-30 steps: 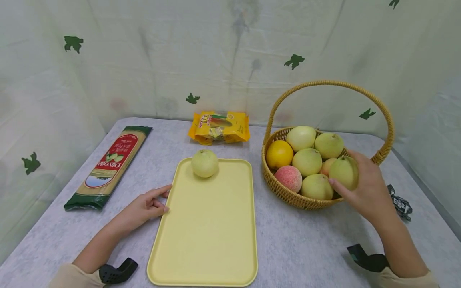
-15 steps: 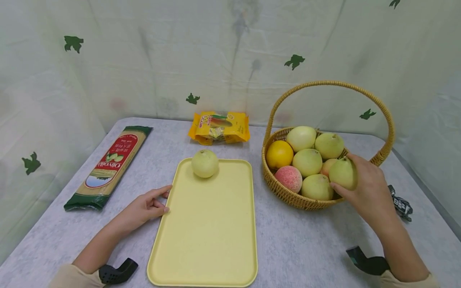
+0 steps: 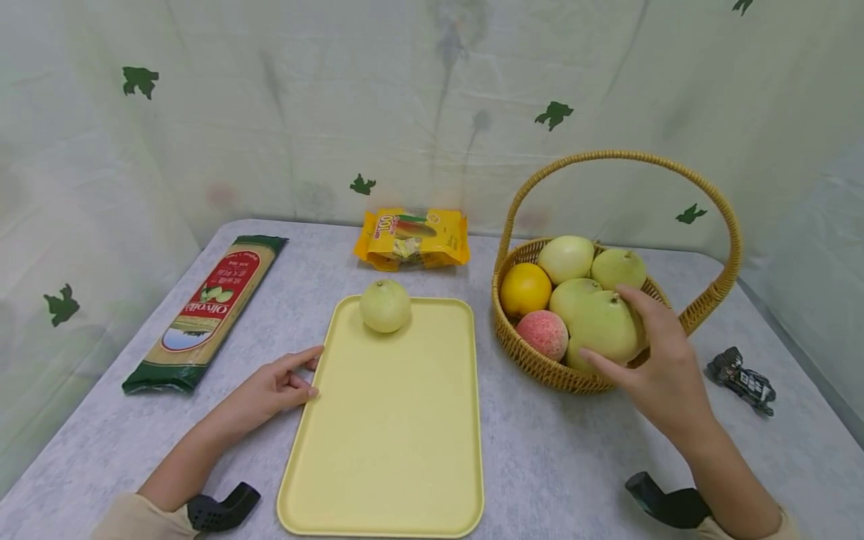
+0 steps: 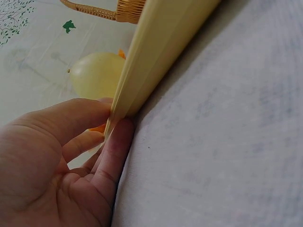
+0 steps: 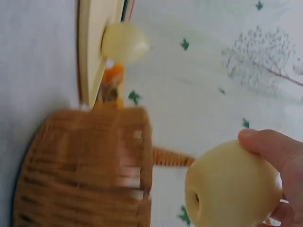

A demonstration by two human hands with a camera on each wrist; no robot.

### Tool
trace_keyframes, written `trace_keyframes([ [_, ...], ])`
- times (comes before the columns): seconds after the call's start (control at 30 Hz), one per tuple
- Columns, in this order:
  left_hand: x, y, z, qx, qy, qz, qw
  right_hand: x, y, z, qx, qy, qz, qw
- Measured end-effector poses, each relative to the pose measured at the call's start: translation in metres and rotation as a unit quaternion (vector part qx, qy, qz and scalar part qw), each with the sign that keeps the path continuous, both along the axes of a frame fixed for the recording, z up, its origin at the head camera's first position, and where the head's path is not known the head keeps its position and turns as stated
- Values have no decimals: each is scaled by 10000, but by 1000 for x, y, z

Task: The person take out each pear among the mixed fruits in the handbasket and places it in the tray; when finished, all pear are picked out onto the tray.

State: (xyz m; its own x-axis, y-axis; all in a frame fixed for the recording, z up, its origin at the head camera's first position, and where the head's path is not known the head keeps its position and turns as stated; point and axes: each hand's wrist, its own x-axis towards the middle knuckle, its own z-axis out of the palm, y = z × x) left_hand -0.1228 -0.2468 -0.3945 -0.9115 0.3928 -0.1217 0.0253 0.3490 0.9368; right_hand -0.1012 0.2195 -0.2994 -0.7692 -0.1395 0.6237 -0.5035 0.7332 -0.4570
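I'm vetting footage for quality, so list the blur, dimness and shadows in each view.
Head: mostly crisp, evenly lit, with a soft shadow in front of the wicker basket; left wrist: dim overall, the left hand fairly clear, the far pear beyond the yellow tray soft; right wrist: the basket smeared, probably by motion, the right hand and held pear clearer.
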Motion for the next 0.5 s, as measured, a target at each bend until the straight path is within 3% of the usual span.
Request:
trace_keyframes([
  [0.23, -1, 0, -1, -34, 83, 14, 10000, -8, -41, 1, -519, 261, 957, 9937],
  [0.5, -1, 0, -1, -31, 127, -14, 9999, -34, -88, -16, -878, -695, 1585, 9810],
])
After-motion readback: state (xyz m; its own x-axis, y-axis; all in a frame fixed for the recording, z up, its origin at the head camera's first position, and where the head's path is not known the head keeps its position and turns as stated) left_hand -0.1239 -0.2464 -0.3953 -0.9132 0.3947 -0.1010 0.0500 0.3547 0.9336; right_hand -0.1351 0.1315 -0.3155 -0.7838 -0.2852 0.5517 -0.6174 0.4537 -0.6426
